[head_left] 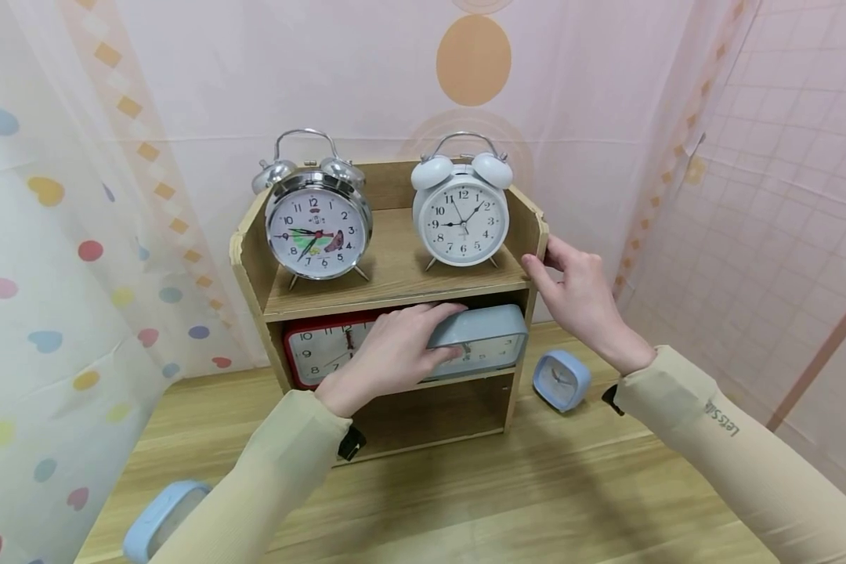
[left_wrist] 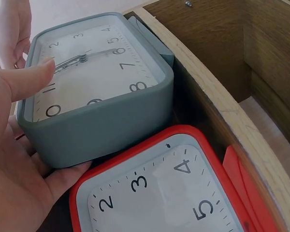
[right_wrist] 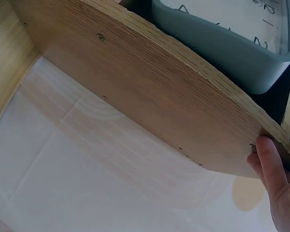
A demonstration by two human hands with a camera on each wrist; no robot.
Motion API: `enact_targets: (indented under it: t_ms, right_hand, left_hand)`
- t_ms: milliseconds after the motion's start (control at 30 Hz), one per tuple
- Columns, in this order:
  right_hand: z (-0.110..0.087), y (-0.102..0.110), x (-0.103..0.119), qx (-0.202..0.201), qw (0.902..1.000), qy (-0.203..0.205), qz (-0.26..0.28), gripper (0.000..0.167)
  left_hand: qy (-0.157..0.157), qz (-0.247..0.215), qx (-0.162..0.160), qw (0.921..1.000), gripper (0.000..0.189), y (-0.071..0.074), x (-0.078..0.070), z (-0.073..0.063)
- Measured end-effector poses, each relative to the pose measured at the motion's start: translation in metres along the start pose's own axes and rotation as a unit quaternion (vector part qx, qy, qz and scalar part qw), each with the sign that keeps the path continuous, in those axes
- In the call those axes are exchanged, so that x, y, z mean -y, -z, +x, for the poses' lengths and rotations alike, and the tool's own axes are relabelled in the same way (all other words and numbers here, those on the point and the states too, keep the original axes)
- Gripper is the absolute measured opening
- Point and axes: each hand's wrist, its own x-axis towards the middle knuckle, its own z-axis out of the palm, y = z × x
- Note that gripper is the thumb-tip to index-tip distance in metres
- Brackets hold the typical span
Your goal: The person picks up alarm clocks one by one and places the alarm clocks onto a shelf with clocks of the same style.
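My left hand (head_left: 398,352) grips a grey-blue rectangular clock (head_left: 493,319) in the middle compartment of a small wooden shelf (head_left: 395,270). In the left wrist view the thumb presses on the face of this clock (left_wrist: 104,133), while the other fingers go behind its top. Its front stands out beyond the shelf edge. Left of it sits a red-framed clock (head_left: 299,372), partly covered by my left hand and forearm. My right hand (head_left: 581,290) holds the shelf's right side panel (right_wrist: 135,77) near the top, thumb at the front edge and fingers along the outer face.
On the top shelf stand a silver twin-bell alarm clock (head_left: 317,235) and a white one (head_left: 461,219). A small blue clock (head_left: 562,381) is on the table (head_left: 479,501) right of the shelf. Another blue clock (head_left: 162,517) lies at the front left, partly behind my sleeve.
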Motion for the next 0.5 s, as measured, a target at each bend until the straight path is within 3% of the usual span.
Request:
enact_targets:
  t_ms: [500]
  right_hand:
    - [-0.001,-0.002,-0.001,-0.010,0.9999,0.011,-0.007,0.026]
  left_hand:
    - [0.000,0.011,0.019,0.9998,0.053,0.000,0.001,0.011]
